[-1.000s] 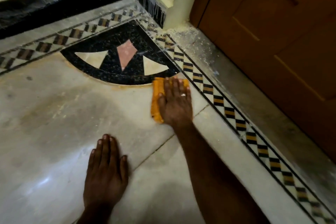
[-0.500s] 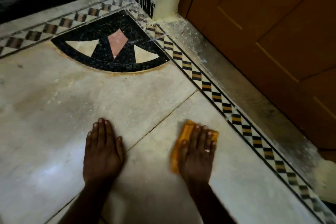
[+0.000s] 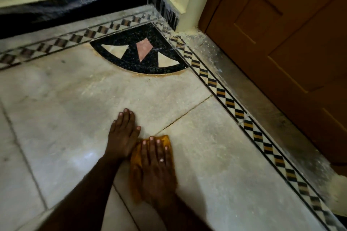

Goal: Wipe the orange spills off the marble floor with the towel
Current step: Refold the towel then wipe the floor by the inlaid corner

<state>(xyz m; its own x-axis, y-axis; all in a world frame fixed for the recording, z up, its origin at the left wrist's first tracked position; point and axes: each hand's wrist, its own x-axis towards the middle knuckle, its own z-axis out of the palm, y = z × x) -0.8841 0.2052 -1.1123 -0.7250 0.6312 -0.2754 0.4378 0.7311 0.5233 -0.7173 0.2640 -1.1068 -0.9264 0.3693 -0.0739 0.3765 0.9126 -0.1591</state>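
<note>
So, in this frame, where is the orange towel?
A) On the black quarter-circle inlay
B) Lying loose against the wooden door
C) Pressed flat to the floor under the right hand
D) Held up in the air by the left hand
C: the right hand lies palm-down on the towel, while the left hand rests flat on the bare marble floor beside it.

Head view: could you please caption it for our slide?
Right hand presses orange towel on marble floor; left hand braces beside it.

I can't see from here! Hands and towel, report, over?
Right hand flat on orange towel. Left hand flat on marble floor beside it. Nothing blocking.
</note>
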